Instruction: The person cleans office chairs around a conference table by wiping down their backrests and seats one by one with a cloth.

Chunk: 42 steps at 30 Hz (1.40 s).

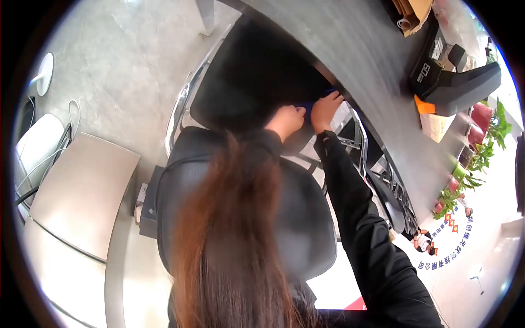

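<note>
My left hand (289, 121) is closed, its fingers curled at the near edge of a black chair seat (257, 71). Close beside it, my right hand (326, 112) has bent fingers by the table edge. Between the two hands shows a small dark blue piece (308, 107) that looks like cloth; both hands seem to grip it, though the fingers cover most of it. A shiny metal frame (174, 117) runs along the side of the seat. Long hair (229, 235) hangs across the lower middle and hides part of the left arm.
A grey curved table (350, 44) borders the seat, with a black and orange device (454, 82), a paper bag (413, 13) and potted plants (481, 150) at the right. Another black chair (306, 218) stands below the hands. A beige cabinet (82, 186) is at left.
</note>
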{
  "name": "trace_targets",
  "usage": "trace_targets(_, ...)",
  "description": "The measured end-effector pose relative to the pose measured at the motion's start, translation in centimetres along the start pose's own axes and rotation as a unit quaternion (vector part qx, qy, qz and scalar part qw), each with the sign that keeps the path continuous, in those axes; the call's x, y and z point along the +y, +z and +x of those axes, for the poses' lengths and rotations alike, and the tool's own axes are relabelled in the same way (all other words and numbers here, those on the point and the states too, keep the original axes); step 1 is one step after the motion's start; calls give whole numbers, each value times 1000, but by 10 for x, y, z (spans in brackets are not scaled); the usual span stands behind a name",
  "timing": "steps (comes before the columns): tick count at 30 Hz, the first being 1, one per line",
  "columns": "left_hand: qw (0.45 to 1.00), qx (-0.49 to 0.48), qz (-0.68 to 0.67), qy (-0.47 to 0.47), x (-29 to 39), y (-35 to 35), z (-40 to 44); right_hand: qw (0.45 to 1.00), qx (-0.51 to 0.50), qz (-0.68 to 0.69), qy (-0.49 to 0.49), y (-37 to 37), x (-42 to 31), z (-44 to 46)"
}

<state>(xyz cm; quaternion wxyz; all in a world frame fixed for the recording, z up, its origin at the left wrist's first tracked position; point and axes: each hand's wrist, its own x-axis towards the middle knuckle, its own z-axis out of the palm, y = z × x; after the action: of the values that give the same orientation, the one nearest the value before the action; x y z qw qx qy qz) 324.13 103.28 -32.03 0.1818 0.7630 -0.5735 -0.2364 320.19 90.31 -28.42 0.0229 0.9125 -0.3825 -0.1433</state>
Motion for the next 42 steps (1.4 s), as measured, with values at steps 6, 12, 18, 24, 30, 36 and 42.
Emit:
trace_targets(6,985,-148,34,-84,-99,-147,-34,948,30,213,-235,-6,-122,1)
trace_targets(12,949,-116,89,-279,-132,-161,-66,873,156,257,-385,-38,-206,18)
trace_targets(18,944,-247,56,-210,-53,-136,-33,960,51,189,-199,-27,-124,17)
trace_targets(24,955,-226,-178,-74,16,-49,-27,998,1,55,29,-6,11,-55)
trace_targets(30,962,-267,-39,-26,31,-84,-17,983,-134,21,127,-17,5,-50)
trace_targets(36,965,-245,17,-87,-60,-130,-34,956,3,284,-73,-30,-90,-44)
trace_targets(42,929,-301,121,-175,-137,-142,-112,815,34,405,-413,-42,-183,-44)
